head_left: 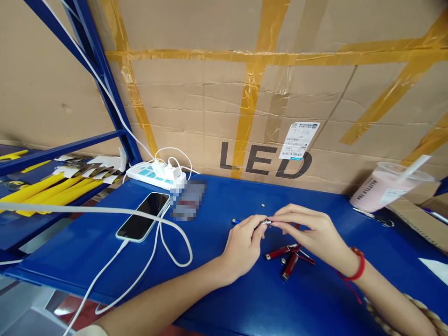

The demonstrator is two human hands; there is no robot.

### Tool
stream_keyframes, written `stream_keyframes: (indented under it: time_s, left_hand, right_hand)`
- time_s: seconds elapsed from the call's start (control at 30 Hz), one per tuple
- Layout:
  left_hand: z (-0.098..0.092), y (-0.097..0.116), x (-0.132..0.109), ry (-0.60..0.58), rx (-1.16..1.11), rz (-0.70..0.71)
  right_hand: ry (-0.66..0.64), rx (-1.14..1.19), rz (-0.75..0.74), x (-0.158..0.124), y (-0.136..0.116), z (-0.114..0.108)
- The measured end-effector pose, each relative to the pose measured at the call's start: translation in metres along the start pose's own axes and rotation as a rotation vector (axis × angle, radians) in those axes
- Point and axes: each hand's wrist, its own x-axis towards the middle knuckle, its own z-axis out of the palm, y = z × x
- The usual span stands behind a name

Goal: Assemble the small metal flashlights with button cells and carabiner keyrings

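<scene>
A: State of the left hand (241,247)?
B: Closed, thumb and fingers pinching a silver piece (265,222) just above the blue table (315,303).
A: Right hand (315,233)?
B: Fingertips drawn narrow at the piece's right end. Whether they grip it, I cannot tell.
A: Anything else at the left hand?
B: A blue tip (235,221) shows beside its knuckles; any join to the silver piece is hidden.
A: Below the hands?
B: Two red tubes (278,252) on the table, a small disc (283,261) between them. A second disc (263,205) lies beyond the fingertips.
A: Surroundings?
B: Left: a phone (143,217) with a cable (105,270) plugged in, a power strip (154,175) behind it. Right: a pink cup (380,186) with a straw (416,167).
</scene>
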Motion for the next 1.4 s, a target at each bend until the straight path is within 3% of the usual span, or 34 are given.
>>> stream_keyframes:
  time_s: [0.17, 0.43, 0.67, 0.83, 1.03, 1.23, 1.4]
  left_hand:
    - [-0.002, 0.004, -0.003, -0.068, 0.132, 0.118]
    - [-0.001, -0.001, -0.003, -0.171, 0.21, 0.219]
    - [0.005, 0.007, -0.004, -0.238, 0.241, 0.131]
    - [0.008, 0.011, -0.007, -0.196, 0.18, 0.099]
    - [0.012, 0.013, -0.004, -0.174, 0.115, 0.006]
    - [0.012, 0.011, -0.001, -0.171, 0.191, 0.063]
    - [0.009, 0.007, 0.001, -0.209, 0.233, 0.092]
  right_hand:
    - [-0.074, 0.289, 0.362, -0.002, -0.003, -0.004]
    - [-0.167, 0.503, 0.575, -0.015, 0.016, 0.0]
    - [-0.227, 0.663, 0.549, -0.02, 0.032, 0.003]
    - [-0.224, 0.784, 0.606, -0.02, 0.033, 0.006]
    - [-0.161, 0.765, 0.568, -0.019, 0.03, 0.003]
    - [-0.122, 0.717, 0.539, -0.02, 0.033, 0.002]
    - [-0.175, 0.595, 0.516, -0.02, 0.034, 0.0]
